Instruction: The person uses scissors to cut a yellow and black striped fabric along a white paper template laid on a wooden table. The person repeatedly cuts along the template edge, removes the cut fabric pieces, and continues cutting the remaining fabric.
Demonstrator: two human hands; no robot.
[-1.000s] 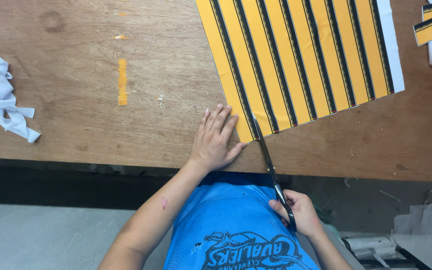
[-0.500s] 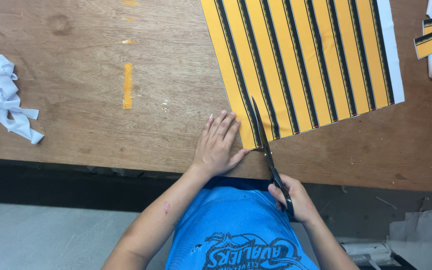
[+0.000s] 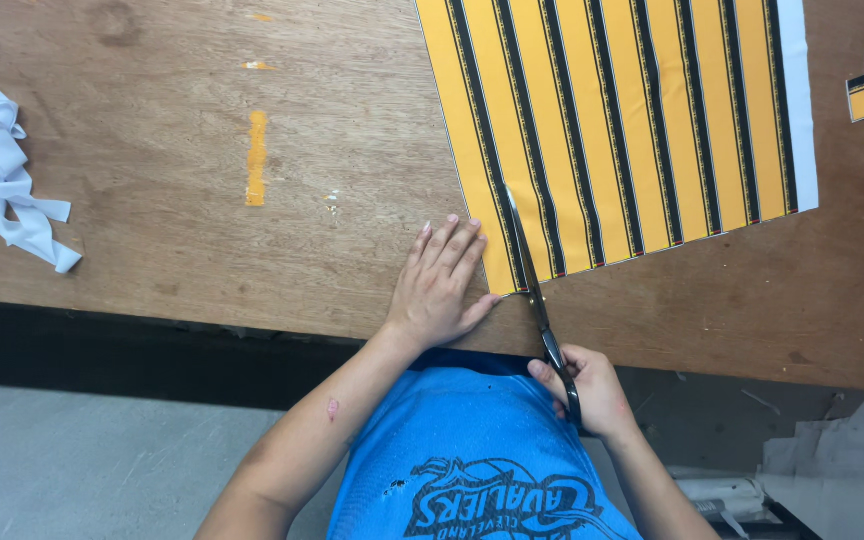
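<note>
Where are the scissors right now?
In the head view, the scissors are in the right hand, low and centre-right, blades cutting into the striped yellow fabric just right of the left hand pressing it down.

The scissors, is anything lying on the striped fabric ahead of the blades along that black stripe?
Nothing visible does. The scissors in the right hand point up a black stripe of the yellow striped fabric, which lies bare ahead of the tips. The left hand presses flat on the fabric's left edge, beside the blades.
</note>
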